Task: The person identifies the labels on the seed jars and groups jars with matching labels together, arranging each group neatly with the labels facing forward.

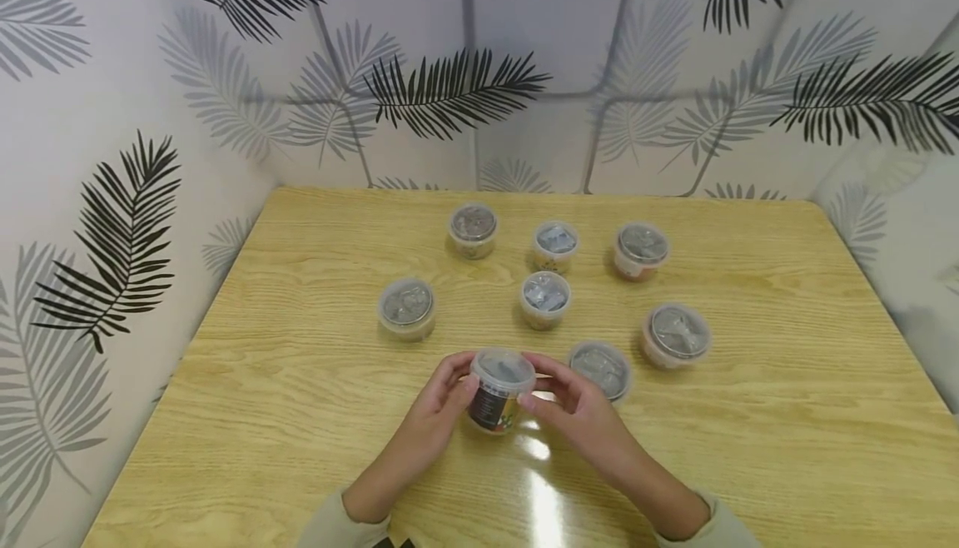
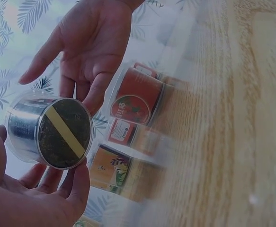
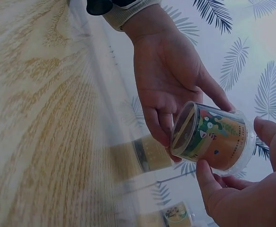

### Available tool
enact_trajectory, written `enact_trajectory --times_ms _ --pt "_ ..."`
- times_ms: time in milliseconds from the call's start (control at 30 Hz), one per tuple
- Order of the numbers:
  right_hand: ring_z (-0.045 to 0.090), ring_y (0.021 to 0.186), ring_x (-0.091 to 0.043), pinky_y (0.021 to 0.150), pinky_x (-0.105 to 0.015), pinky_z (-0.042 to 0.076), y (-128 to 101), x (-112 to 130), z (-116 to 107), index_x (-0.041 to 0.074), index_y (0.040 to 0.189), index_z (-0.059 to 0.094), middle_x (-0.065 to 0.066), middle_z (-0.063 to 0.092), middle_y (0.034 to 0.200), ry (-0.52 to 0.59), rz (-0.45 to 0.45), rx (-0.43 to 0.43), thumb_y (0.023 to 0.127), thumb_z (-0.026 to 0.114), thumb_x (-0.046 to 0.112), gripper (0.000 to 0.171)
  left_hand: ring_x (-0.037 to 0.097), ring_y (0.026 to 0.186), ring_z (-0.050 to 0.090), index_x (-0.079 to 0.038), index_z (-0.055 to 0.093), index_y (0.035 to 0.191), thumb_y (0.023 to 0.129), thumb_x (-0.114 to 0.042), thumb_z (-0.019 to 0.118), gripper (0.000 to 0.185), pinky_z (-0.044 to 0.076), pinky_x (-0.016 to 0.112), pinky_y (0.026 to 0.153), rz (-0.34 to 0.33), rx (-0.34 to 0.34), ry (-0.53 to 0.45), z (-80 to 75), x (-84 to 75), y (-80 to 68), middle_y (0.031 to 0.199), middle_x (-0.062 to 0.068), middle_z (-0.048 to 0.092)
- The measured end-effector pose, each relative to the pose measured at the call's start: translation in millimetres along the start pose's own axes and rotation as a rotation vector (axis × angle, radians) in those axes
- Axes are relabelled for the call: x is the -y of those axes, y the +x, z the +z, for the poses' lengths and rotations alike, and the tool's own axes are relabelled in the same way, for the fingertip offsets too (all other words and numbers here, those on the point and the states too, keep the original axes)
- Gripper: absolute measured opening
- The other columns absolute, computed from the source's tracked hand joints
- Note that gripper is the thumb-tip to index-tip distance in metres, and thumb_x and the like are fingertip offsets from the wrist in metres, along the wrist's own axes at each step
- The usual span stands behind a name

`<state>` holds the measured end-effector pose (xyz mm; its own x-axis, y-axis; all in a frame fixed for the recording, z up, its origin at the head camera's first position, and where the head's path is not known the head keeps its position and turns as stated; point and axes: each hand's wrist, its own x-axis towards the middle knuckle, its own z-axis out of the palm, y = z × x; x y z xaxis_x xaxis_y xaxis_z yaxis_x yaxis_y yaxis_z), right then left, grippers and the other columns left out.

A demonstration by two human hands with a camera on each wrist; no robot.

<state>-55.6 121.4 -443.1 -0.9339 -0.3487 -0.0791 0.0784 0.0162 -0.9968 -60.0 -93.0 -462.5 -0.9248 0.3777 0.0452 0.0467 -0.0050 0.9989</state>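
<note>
A small round clear plastic tub (image 1: 494, 406) with a dark, orange and green printed label is held above the table by both hands. My left hand (image 1: 438, 406) grips its left side, fingers behind and thumb on the near side. On the other side my right hand (image 1: 580, 411) holds it with thumb and fingertips. The left wrist view shows the dark underside of the tub (image 2: 64, 135), crossed by a yellow strip. In the right wrist view the tub (image 3: 216, 139) is tilted, its colourful label turned to the camera.
Several similar lidded tubs stand on the wooden table (image 1: 300, 281). One tub (image 1: 599, 369) is just beyond my right hand, another (image 1: 677, 334) farther right. A tub (image 1: 407, 308) stands to the left, a small one (image 1: 545, 300) in the middle. Leaf-patterned walls (image 1: 524, 140) border the table.
</note>
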Motion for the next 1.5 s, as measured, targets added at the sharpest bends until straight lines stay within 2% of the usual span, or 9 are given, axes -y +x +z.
enact_trajectory --times_ms 200,367,500,700,867,933,1100,1333,1500 --pt "0.048 0.118 -0.031 0.09 -0.03 0.047 -1 1 2 0.006 0.141 0.036 -0.015 0.043 0.134 0.038 0.012 0.07 0.09 0.062 0.015 0.058 0.024 0.128 0.037 -0.006 0.03 0.139 0.101 -0.018 0.042 0.042 0.033 0.033 0.104 -0.015 0.069 -0.032 2.8 0.6 0.1 0.141 0.013 0.038" --pt "0.048 0.118 -0.031 0.09 -0.031 0.047 0 0 3 0.006 0.142 0.034 -0.016 0.04 0.136 0.05 -0.005 0.105 0.091 0.061 0.014 0.058 0.023 0.125 0.04 -0.009 0.028 0.139 0.099 -0.017 0.046 0.044 0.037 0.03 0.102 -0.01 0.1 -0.043 4.0 1.2 -0.1 0.139 0.011 0.039" --pt "0.048 0.117 -0.032 0.09 -0.031 0.047 0 -1 3 0.006 0.141 0.035 -0.016 0.04 0.136 0.045 -0.015 0.104 0.09 0.062 0.013 0.057 0.022 0.121 0.043 -0.009 0.029 0.138 0.098 -0.017 0.048 0.044 0.038 0.029 0.1 0.002 0.094 -0.03 4.8 1.1 -0.6 0.137 0.011 0.041" --pt "0.05 0.116 -0.032 0.09 -0.031 0.048 0 0 1 0.008 0.141 0.035 -0.016 0.041 0.135 0.038 0.001 0.12 0.092 0.06 0.015 0.056 0.024 0.121 0.044 -0.009 0.03 0.138 0.1 -0.016 0.043 0.04 0.042 0.031 0.095 0.001 0.093 -0.025 4.1 -1.7 -0.8 0.138 0.012 0.041" --pt "0.051 0.113 -0.031 0.089 -0.031 0.048 0 2 0 0.007 0.142 0.035 -0.016 0.042 0.134 0.042 0.014 0.117 0.092 0.059 0.016 0.055 0.021 0.127 0.039 -0.01 0.032 0.137 0.102 -0.02 0.037 0.037 0.036 0.036 0.102 -0.009 0.087 -0.004 1.5 -4.4 -1.1 0.139 0.009 0.041" --pt "0.051 0.113 -0.03 0.089 -0.032 0.048 1 3 0 0.007 0.141 0.036 -0.016 0.044 0.132 0.043 0.019 0.099 0.092 0.06 0.015 0.055 0.021 0.128 0.037 -0.009 0.032 0.137 0.103 -0.021 0.035 0.037 0.031 0.037 0.106 -0.009 0.08 -0.004 0.8 -5.7 -1.0 0.139 0.009 0.041" --pt "0.05 0.113 -0.031 0.088 -0.033 0.049 1 5 0 0.01 0.137 0.042 -0.013 0.048 0.127 0.037 0.039 0.04 0.089 0.064 0.015 0.053 0.02 0.128 0.038 -0.009 0.035 0.135 0.102 -0.024 0.036 0.036 0.028 0.036 0.107 -0.025 0.03 -0.014 -0.4 -7.4 -1.1 0.137 0.009 0.044" --pt "0.047 0.115 -0.033 0.089 -0.031 0.048 -1 8 -4 0.006 0.134 0.043 -0.016 0.051 0.124 0.055 0.039 0.008 0.089 0.064 0.014 0.05 0.022 0.125 0.041 -0.008 0.035 0.134 0.102 -0.022 0.038 0.035 0.035 0.03 0.103 -0.012 0.011 -0.038 -0.1 -7.0 -0.7 0.134 0.011 0.045" --pt "0.048 0.115 -0.032 0.091 -0.031 0.047 -3 10 -7 0.003 0.131 0.044 -0.017 0.051 0.124 0.098 0.022 -0.001 0.09 0.062 0.011 0.046 0.023 0.119 0.045 -0.008 0.036 0.133 0.101 -0.021 0.04 0.034 0.042 0.034 0.096 -0.017 -0.008 -0.068 1.6 -7.5 -0.7 0.13 0.012 0.046"
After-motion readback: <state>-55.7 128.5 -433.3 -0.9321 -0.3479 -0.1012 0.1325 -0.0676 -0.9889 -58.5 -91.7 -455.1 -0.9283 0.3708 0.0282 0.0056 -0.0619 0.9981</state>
